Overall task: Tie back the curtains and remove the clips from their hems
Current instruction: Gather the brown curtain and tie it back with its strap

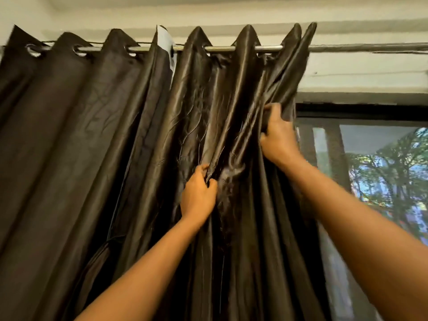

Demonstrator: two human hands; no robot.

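Pale wall and ceiling frame a metal rod carrying dark curtains on eyelets, bunched leftward so the window shows at right. Both hands are clenched on the glossy right-hand curtain: the right hand grips its outer edge high up, the left hand pinches a fold lower down. No clips or hems are visible; tugging hard on slippery fabric could likely strain the eyelets or let the folds slide loose.
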